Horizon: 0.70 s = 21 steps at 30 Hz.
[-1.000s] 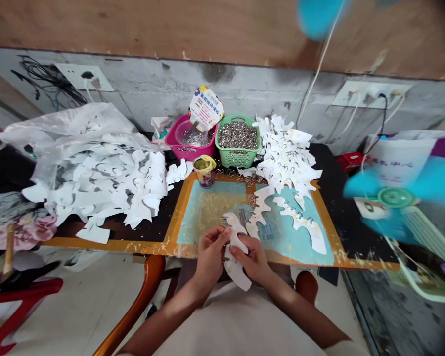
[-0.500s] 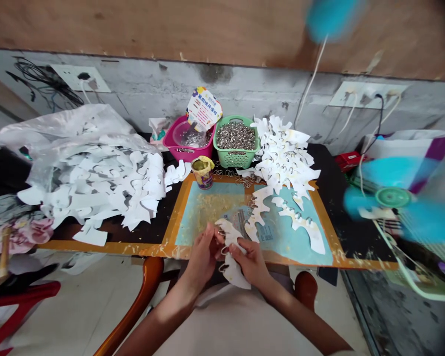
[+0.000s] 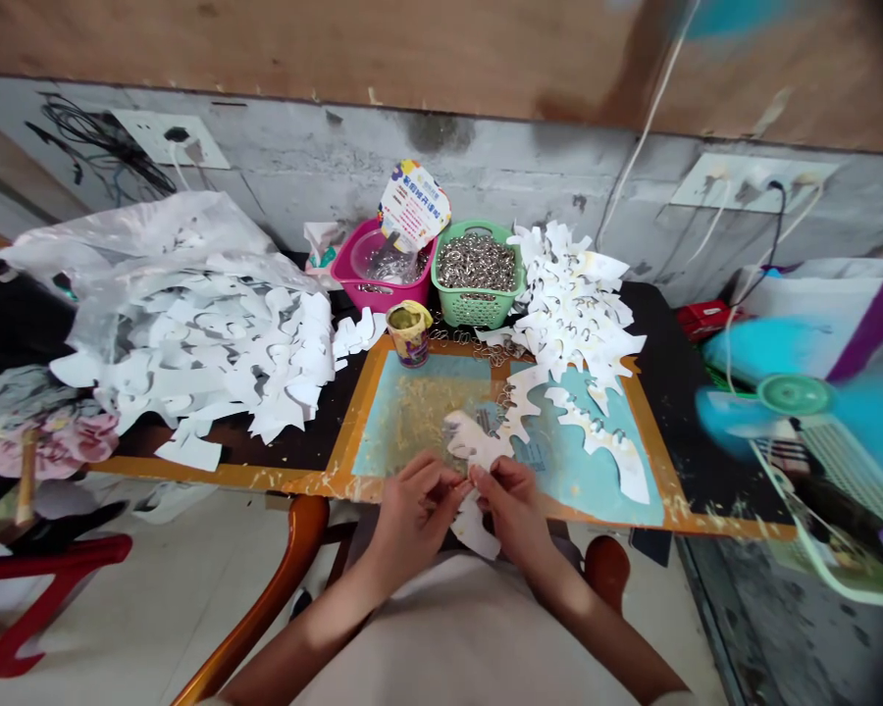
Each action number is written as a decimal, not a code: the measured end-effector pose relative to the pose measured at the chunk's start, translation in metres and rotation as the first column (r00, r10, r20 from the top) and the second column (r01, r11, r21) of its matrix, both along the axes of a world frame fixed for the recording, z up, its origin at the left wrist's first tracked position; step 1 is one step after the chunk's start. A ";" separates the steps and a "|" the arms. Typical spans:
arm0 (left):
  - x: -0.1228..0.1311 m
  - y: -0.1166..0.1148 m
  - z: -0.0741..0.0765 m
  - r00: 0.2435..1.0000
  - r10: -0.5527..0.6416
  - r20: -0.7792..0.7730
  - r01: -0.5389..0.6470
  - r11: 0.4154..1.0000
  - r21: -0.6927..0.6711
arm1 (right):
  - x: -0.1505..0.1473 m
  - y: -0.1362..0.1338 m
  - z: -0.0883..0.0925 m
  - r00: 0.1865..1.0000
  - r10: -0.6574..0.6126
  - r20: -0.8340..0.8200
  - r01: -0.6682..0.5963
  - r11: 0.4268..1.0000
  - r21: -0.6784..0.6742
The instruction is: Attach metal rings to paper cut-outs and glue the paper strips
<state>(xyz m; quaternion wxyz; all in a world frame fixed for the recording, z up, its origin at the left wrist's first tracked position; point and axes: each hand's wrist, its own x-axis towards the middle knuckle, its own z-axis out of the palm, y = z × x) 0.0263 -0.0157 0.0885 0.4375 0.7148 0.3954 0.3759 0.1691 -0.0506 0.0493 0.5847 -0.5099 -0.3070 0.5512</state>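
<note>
Here the right hand (image 3: pixel 516 508) has fingers pinching the white piece (image 3: pixel 480 443) over the front edge of the bench (image 3: pixel 696 441); whether the left hand (image 3: pixel 419 505) grips it, I can't tell. Overpressing could crease it! Behind, the card (image 3: pixel 414 204) seems to read 暑假班开课啦; finer print blurs.

we brought left hand (image 3: pixel 419 505) in from upper left edge of white piece (image 3: pixel 478 441) to its middle, fingertips now close against right hand's. our right hand (image 3: pixel 516 500) shifted from grip on right edge to fingertip pinch. lower rings, visible half second ago, now hidden behind left hand.
</note>
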 end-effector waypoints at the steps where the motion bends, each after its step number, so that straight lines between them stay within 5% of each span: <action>1: 0.001 -0.002 0.000 1.000 0.002 0.022 -0.002 1.000 0.001 | -0.001 0.000 0.002 0.999 -0.038 0.006 0.038 0.999 0.001; 8: 0.010 -0.008 -0.008 0.987 0.044 0.153 -0.029 0.994 -0.101 | -0.004 0.002 0.010 0.983 -0.179 0.048 0.175 0.982 0.073; 13: 0.013 -0.003 -0.017 0.958 0.093 0.270 -0.010 0.956 -0.294 | -0.002 0.012 0.004 0.980 -0.192 -0.046 0.189 0.980 -0.066; 21: 0.016 0.004 -0.021 0.984 -0.123 0.129 0.138 0.984 -0.115 | -0.010 0.014 0.021 0.943 -0.240 -0.229 0.219 0.969 -0.115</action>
